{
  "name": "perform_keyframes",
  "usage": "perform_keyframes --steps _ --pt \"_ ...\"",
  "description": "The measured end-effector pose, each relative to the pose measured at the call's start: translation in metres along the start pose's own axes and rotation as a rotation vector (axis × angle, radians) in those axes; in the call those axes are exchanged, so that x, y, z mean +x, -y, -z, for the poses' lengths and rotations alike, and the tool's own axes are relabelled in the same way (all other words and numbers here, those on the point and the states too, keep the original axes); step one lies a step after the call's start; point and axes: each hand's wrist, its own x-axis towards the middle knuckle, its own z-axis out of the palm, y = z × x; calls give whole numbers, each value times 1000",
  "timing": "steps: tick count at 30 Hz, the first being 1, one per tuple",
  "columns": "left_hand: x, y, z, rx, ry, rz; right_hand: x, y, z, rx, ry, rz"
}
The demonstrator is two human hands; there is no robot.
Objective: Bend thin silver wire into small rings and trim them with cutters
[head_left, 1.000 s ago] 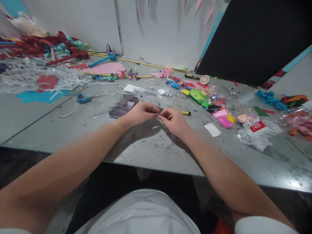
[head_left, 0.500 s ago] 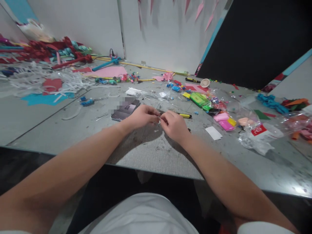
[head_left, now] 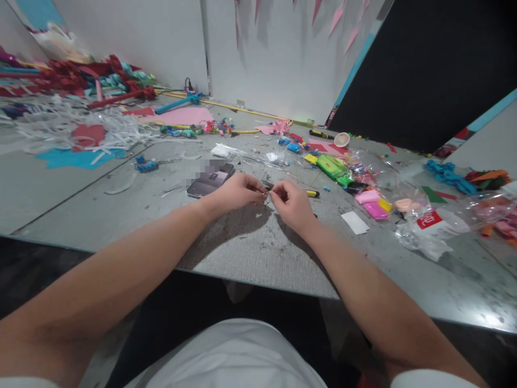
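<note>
My left hand (head_left: 241, 191) and my right hand (head_left: 291, 202) meet fingertip to fingertip just above the grey table (head_left: 242, 250). Both are closed in a pinch. Something tiny and thin shows between the fingertips, too small to name. Beside my left hand lies a smartphone (head_left: 205, 184) with its screen lit, partly covered by the wrist. Behind my right hand, a black and yellow utility knife (head_left: 312, 193) sticks out, its other end hidden by the fingers. Small dark crumbs are scattered on the tabletop under the hands.
Packets of coloured clay (head_left: 333, 168) lie to the right, with a white card (head_left: 355, 222) and a crumpled plastic bottle (head_left: 438, 223) nearer. Shredded white paper (head_left: 52, 126) and a blue sheet (head_left: 67, 159) spread at left. A blue twisted piece (head_left: 146, 164) lies left of the phone.
My right hand has turned slightly, and its fingers have drawn a little apart from the left fingertips. The view has shifted slightly.
</note>
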Motion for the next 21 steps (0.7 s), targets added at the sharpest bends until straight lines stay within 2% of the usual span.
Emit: perform_keyframes --steps 6,13,21 --pt "3 7 -1 6 -51 -6 1 -1 2 1 60 54" --pt "4 8 0 -4 -36 -15 1 -4 0 81 43 -28" --pt "2 4 2 32 0 -54 3 -5 5 63 52 42"
